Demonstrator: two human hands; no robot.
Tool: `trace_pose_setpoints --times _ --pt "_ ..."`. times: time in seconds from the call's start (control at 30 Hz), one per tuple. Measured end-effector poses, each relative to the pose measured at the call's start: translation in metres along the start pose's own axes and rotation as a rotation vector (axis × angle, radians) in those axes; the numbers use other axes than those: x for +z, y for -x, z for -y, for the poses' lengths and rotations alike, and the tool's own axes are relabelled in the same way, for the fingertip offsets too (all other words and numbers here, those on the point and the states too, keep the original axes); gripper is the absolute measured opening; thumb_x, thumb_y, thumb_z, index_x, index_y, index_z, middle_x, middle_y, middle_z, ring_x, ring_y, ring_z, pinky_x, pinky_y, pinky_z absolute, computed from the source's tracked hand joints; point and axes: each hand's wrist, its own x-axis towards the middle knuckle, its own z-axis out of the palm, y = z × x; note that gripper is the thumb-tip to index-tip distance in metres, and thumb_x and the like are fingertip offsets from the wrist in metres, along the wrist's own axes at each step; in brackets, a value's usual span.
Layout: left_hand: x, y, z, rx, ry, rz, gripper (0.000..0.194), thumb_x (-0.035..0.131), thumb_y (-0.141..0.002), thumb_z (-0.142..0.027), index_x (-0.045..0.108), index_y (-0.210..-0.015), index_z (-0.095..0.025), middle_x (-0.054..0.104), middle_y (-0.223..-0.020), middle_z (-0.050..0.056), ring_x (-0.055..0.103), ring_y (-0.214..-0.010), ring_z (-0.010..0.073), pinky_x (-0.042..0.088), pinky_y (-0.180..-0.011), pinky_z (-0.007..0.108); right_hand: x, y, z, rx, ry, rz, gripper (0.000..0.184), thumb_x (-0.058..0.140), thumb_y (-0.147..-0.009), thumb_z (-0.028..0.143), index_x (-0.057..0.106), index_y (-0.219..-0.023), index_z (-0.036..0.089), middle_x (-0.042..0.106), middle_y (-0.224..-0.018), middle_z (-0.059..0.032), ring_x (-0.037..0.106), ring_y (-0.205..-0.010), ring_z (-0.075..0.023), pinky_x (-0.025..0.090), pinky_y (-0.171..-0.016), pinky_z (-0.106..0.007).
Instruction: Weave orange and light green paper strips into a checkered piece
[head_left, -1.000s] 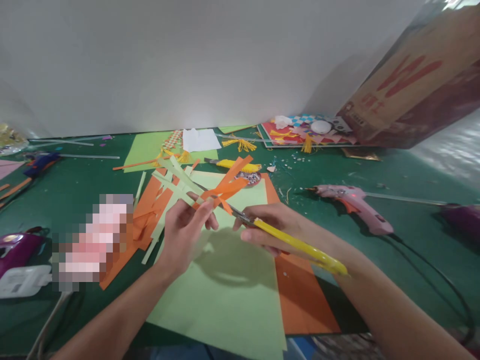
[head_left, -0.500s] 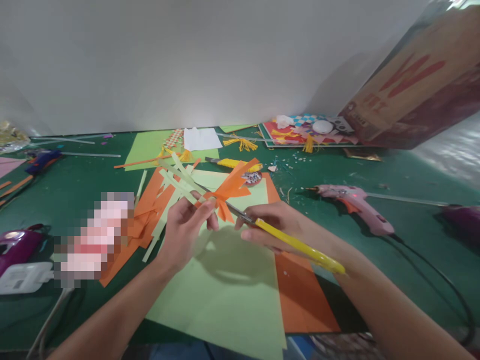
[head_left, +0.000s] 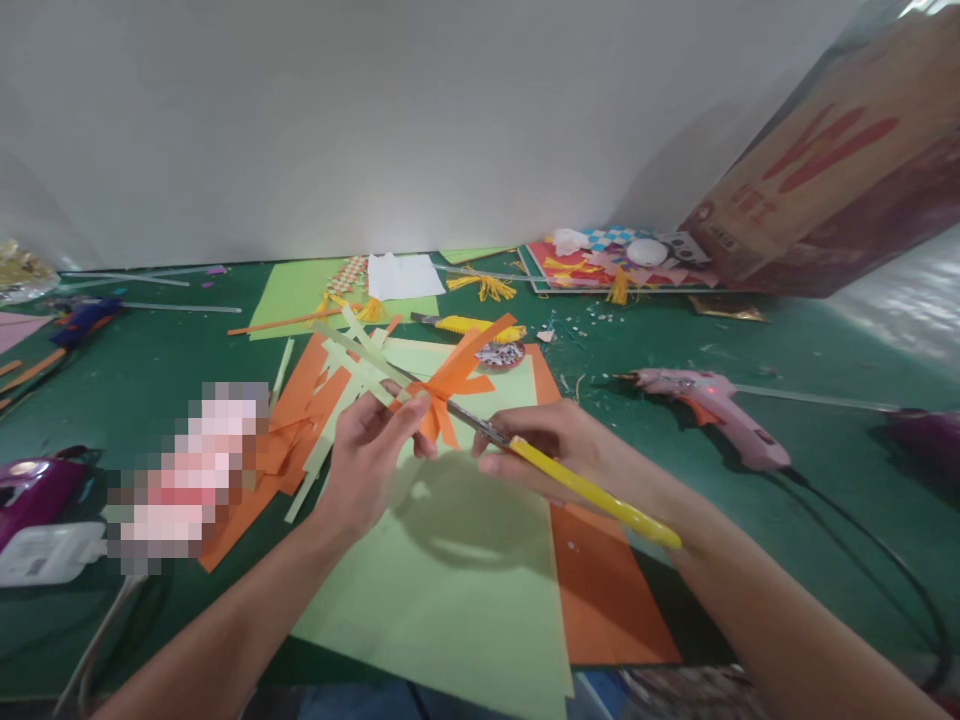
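Note:
Between the thumb and fingers of my left hand [head_left: 379, 445] is an orange paper piece [head_left: 442, 385] whose narrow arms spread outward. Pale green paper strips [head_left: 360, 355] run past the same fingers, crossing each other. My right hand [head_left: 544, 445] grips scissors [head_left: 592, 490] with a yellow handle, seen edge-on. Their metal blades point left and lie against the middle of the orange piece; the tips are partly hidden by paper and fingers. Both hands are above a large light green sheet [head_left: 465, 610], which lies over orange sheets [head_left: 615, 590].
A pink glue gun [head_left: 712, 405] lies on the right, its cord running forward. Behind the hands are a yellow box cutter [head_left: 472, 326], a small round dish [head_left: 500, 355] and yellow tassels [head_left: 484, 288]. A paper bag [head_left: 832, 160] stands at the back right; a white adapter [head_left: 52, 555] lies left.
The orange paper's arms have shifted: its broad right part now shows as narrower, separate strips, and the lower arms hang differently. The scissors' handle has moved slightly left.

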Motion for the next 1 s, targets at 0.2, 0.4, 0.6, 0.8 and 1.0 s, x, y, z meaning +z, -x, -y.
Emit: trace_pose_setpoints --times 0.2,0.4,0.6,0.8,1.0 --pt "0.003 0.000 -0.002 0.001 0.050 0.008 0.014 0.066 -0.073 -0.023 0.056 -0.064 -0.019 0.055 -0.048 -0.006 0.053 -0.046 0.0079 0.043 -0.050 0.020 0.001 -0.001 -0.003 -0.036 0.057 -0.012 0.038 0.056 -0.080 0.051 0.053 -0.064 0.016 0.035 -0.060 0.0039 0.030 -0.055 -0.0081 0.025 -0.047 -0.021" --pt "0.004 -0.003 -0.002 0.027 0.060 -0.029 0.016 0.066 -0.069 -0.023 0.054 -0.061 -0.019 0.053 -0.045 -0.005 0.049 -0.046 0.0091 0.040 -0.048 0.022 0.004 -0.001 -0.008 -0.084 0.121 -0.073 0.037 0.056 -0.081 0.049 0.056 -0.065 0.016 0.032 -0.056 0.0050 0.026 -0.052 -0.0074 0.023 -0.046 -0.021" --pt "0.001 -0.004 0.003 0.073 0.058 0.040 0.021 0.061 -0.077 -0.023 0.056 -0.057 -0.018 0.055 -0.050 -0.003 0.050 -0.050 0.0085 0.042 -0.054 0.022 0.006 -0.002 -0.009 -0.085 0.150 -0.113 0.036 0.059 -0.079 0.049 0.059 -0.066 0.015 0.035 -0.056 0.0048 0.027 -0.051 -0.0073 0.023 -0.046 -0.021" --pt "0.003 -0.003 0.000 0.030 0.050 -0.003 0.021 0.064 -0.079 -0.028 0.057 -0.061 -0.018 0.057 -0.049 -0.004 0.052 -0.050 0.0088 0.043 -0.053 0.022 0.006 -0.007 -0.013 -0.049 0.146 -0.212 0.037 0.059 -0.078 0.053 0.060 -0.073 0.016 0.039 -0.053 0.0051 0.029 -0.048 -0.0070 0.025 -0.044 -0.021" --pt "0.005 -0.002 -0.003 0.008 0.017 -0.046 0.016 0.067 -0.077 -0.028 0.055 -0.072 -0.019 0.060 -0.052 -0.004 0.055 -0.049 0.0096 0.043 -0.051 0.023 -0.002 -0.011 -0.021 -0.013 -0.216 -0.362 0.044 0.055 -0.076 0.062 0.052 -0.091 0.021 0.041 -0.059 0.0056 0.036 -0.046 -0.0086 0.030 -0.043 -0.023"
